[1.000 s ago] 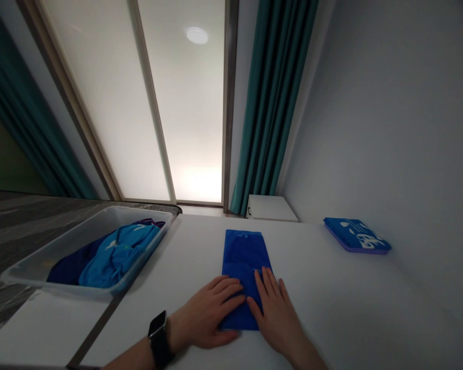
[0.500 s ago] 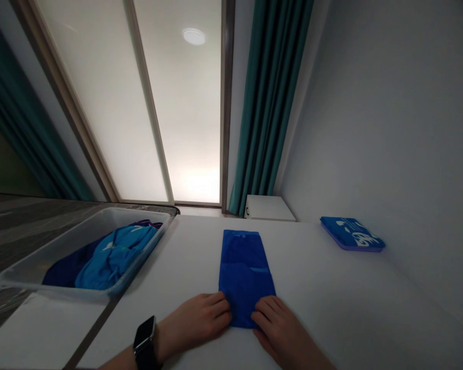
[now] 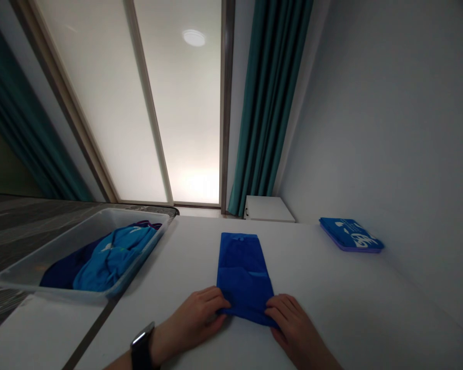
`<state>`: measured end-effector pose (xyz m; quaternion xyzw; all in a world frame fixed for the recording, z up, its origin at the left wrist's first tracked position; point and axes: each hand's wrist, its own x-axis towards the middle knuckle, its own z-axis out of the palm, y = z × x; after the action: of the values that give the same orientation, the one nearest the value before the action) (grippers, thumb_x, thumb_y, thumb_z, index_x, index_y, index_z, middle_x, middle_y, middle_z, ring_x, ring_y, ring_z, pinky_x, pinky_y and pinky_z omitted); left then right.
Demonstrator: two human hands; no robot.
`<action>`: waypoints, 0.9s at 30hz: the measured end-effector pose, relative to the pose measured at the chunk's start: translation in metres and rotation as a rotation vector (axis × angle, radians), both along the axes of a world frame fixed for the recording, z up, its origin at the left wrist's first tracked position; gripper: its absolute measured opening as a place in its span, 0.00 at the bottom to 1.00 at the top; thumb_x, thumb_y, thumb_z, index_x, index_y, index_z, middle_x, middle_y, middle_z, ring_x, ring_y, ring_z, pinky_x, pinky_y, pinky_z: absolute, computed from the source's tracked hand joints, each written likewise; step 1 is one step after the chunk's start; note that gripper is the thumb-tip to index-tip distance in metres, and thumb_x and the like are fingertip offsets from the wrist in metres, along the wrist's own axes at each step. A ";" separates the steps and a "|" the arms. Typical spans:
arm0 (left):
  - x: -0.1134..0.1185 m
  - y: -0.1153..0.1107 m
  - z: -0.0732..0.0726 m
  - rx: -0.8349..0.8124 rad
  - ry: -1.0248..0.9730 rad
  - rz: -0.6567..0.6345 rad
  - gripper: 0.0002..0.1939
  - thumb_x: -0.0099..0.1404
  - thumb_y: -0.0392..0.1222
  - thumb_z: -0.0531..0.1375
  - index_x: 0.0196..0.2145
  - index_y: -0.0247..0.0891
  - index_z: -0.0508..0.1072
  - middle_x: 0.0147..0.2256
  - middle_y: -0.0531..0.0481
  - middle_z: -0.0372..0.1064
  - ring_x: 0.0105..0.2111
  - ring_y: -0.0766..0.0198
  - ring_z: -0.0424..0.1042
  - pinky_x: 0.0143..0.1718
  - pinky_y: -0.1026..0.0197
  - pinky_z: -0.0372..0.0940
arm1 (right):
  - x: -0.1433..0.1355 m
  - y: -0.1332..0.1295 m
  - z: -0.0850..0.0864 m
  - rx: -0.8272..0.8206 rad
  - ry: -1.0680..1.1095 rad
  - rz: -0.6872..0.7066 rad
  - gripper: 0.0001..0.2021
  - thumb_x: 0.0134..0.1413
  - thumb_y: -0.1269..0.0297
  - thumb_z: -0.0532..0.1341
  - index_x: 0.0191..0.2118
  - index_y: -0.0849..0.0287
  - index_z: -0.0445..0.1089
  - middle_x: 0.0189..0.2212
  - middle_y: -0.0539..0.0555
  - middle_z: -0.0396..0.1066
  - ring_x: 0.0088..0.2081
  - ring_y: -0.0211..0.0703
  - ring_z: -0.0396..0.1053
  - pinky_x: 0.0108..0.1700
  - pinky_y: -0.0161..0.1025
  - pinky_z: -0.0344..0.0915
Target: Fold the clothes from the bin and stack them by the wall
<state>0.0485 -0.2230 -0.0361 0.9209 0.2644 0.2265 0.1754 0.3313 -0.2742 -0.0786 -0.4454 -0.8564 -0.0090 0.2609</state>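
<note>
Head view: your left hand (image 3: pixel 198 313) grips the near left corner of the folded blue cloth (image 3: pixel 244 280), with the fingers on top and the thumb at the near edge; your right hand (image 3: pixel 293 321) grips the near right corner in the same manner; both grips are closed on fabric. The blue cloth lies at the near middle of the white table (image 3: pixel 316 288), its long sides running from near to far; 1 fold line crosses it, and its near edge slants between your 2 hands. You wear a dark-banded watch (image 3: pixel 142 345) on your left wrist.

At the left, a translucent bin (image 3: pixel 17 277) contains a bright blue garment (image 3: pixel 113 259) and a dark blue garment (image 3: pixel 64 267); at the far right of the table, near the wall (image 3: pixel 401 123), lies a blue folded stack (image 3: pixel 349 235) with white print and a purple lower edge. Beyond the far table edge stand a low white cabinet (image 3: pixel 270 208), 2 teal curtains (image 3: pixel 268 113) and the pale door panels (image 3: pixel 187 118).
</note>
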 end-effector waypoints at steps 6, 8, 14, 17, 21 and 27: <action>-0.005 -0.014 0.015 -0.071 -0.058 -0.018 0.13 0.62 0.29 0.56 0.42 0.42 0.69 0.38 0.50 0.72 0.39 0.62 0.70 0.42 0.62 0.63 | 0.015 -0.010 0.004 -0.134 0.090 0.078 0.15 0.48 0.77 0.56 0.41 0.53 0.67 0.49 0.55 0.74 0.56 0.48 0.67 0.61 0.49 0.61; -0.006 -0.017 0.023 -0.128 -0.084 -0.002 0.12 0.62 0.29 0.56 0.42 0.42 0.70 0.38 0.50 0.72 0.39 0.63 0.70 0.42 0.63 0.64 | 0.016 -0.014 0.009 -0.183 0.160 0.101 0.14 0.52 0.75 0.56 0.44 0.52 0.67 0.50 0.54 0.74 0.56 0.47 0.68 0.62 0.48 0.60; -0.008 0.002 0.043 -0.243 -0.202 0.097 0.08 0.67 0.36 0.55 0.43 0.41 0.71 0.37 0.50 0.72 0.36 0.64 0.71 0.39 0.64 0.65 | 0.006 -0.003 0.030 -0.423 0.392 -0.092 0.10 0.62 0.59 0.56 0.47 0.51 0.68 0.43 0.53 0.75 0.46 0.46 0.72 0.50 0.42 0.68; -0.006 0.026 0.043 -0.301 -0.271 0.196 0.09 0.68 0.42 0.55 0.44 0.40 0.72 0.37 0.49 0.72 0.36 0.63 0.71 0.39 0.62 0.66 | -0.001 0.022 0.037 -0.536 0.531 -0.147 0.13 0.63 0.51 0.53 0.41 0.54 0.67 0.33 0.51 0.72 0.34 0.43 0.70 0.38 0.38 0.68; 0.005 0.063 0.033 -0.535 -0.405 0.296 0.13 0.68 0.49 0.56 0.44 0.38 0.71 0.35 0.49 0.71 0.34 0.62 0.70 0.34 0.61 0.67 | -0.010 0.064 0.037 -0.637 0.734 -0.125 0.17 0.62 0.45 0.50 0.38 0.55 0.63 0.29 0.48 0.65 0.30 0.40 0.65 0.33 0.36 0.64; 0.023 0.111 0.004 -0.729 -0.557 0.380 0.19 0.65 0.55 0.58 0.45 0.38 0.69 0.35 0.52 0.67 0.28 0.66 0.68 0.27 0.65 0.65 | -0.017 0.107 0.022 -0.684 0.807 -0.272 0.17 0.61 0.46 0.51 0.42 0.54 0.63 0.37 0.51 0.70 0.41 0.46 0.70 0.46 0.43 0.66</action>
<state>0.0714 -0.1123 -0.0322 0.6397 0.4326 0.3850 0.5055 0.3140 -0.1668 -0.0563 -0.5799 -0.5769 0.4082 0.4053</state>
